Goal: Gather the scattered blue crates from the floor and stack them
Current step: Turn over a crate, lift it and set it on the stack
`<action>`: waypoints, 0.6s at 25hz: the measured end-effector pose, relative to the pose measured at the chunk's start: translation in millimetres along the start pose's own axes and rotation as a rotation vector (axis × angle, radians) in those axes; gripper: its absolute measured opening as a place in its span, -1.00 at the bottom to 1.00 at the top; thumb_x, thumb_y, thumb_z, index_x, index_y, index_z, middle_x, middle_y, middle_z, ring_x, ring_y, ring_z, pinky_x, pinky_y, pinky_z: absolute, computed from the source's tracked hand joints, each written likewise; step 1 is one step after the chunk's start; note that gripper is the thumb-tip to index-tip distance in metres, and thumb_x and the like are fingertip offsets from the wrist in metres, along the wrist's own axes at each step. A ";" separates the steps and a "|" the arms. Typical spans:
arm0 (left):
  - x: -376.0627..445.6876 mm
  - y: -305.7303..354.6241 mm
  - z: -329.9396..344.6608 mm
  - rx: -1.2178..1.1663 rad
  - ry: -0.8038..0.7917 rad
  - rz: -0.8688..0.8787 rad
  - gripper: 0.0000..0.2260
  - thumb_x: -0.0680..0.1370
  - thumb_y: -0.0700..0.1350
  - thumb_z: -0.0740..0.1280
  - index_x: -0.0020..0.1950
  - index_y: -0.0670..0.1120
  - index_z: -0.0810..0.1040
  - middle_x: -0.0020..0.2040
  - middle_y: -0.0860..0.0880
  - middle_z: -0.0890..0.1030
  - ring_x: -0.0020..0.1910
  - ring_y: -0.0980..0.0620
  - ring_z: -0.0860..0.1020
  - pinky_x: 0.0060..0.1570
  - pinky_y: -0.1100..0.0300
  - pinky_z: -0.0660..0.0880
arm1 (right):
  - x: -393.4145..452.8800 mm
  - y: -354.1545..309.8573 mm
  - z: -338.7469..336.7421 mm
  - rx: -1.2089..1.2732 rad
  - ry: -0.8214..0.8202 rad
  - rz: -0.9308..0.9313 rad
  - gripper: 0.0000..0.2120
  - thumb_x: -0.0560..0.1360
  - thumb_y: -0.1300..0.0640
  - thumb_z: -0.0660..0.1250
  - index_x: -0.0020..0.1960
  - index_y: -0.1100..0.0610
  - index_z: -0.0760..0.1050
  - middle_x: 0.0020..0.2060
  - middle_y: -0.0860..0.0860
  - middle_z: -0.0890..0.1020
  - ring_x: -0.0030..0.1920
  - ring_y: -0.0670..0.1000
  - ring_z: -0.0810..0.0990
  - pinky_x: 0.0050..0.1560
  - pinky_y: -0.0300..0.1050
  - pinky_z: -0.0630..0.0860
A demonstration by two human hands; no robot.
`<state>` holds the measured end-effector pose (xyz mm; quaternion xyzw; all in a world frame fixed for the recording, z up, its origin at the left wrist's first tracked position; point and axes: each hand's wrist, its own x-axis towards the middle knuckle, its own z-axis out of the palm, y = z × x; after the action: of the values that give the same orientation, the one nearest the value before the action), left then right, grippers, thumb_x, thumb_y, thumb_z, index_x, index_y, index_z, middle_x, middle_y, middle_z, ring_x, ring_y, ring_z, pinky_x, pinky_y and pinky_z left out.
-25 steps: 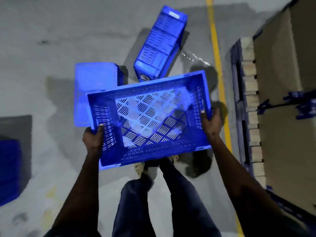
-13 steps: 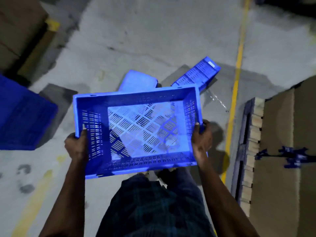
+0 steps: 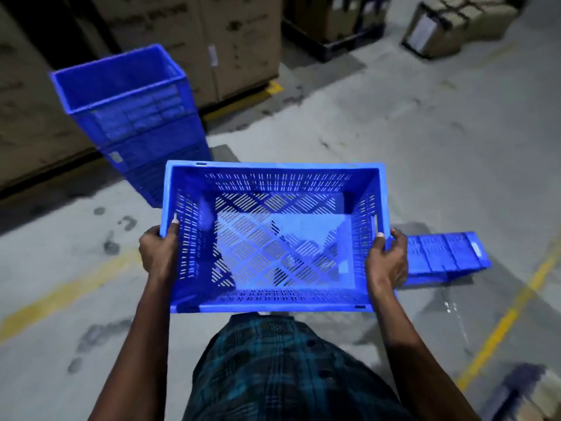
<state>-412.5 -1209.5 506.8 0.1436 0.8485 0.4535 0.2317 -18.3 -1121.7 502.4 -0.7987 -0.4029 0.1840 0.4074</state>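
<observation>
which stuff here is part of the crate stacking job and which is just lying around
Part of the job:
- held crate, open side up, gripped by left hand and right hand
- stack of blue crates
- crate on its side on the floor

Just lying about:
- cardboard boxes
- yellow floor line

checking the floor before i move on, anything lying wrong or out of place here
One crate lies tipped on its side on the floor, right of the held crate, away from the stack at upper left. A wet-looking patch shines on the concrete just in front of it. The stack itself stands straight.
</observation>
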 end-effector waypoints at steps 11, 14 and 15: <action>142.5 43.7 -76.4 -0.048 0.366 -0.085 -0.59 0.48 0.22 0.31 0.07 -0.10 0.62 -0.05 -0.18 0.69 -0.09 -0.25 0.64 0.03 -0.06 0.54 | -19.0 -178.2 182.2 0.086 -0.196 -0.179 -0.69 0.58 0.00 0.26 0.30 0.02 0.45 0.14 0.19 0.65 0.13 0.28 0.59 0.05 0.07 0.46; 193.0 69.8 -97.4 -0.054 0.403 -0.097 -0.60 0.52 0.19 0.31 0.11 -0.10 0.62 0.00 -0.21 0.68 -0.02 -0.28 0.62 0.05 -0.04 0.51 | -29.0 -232.7 235.5 0.127 -0.238 -0.191 -0.69 0.56 -0.01 0.27 0.28 -0.02 0.45 0.13 0.16 0.66 0.13 0.28 0.60 0.09 0.07 0.45; 207.8 80.0 -101.8 -0.080 0.419 -0.092 -0.60 0.53 0.19 0.31 0.12 -0.10 0.62 0.01 -0.22 0.67 0.00 -0.28 0.62 0.05 -0.04 0.50 | -30.6 -249.7 250.8 0.143 -0.239 -0.192 -0.70 0.55 -0.01 0.27 0.27 -0.02 0.45 0.12 0.16 0.66 0.13 0.28 0.60 0.09 0.08 0.45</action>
<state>-640.1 -1143.0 568.0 -0.0020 0.8652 0.4956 0.0764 -316.2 -934.2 550.2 -0.6980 -0.5087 0.2661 0.4280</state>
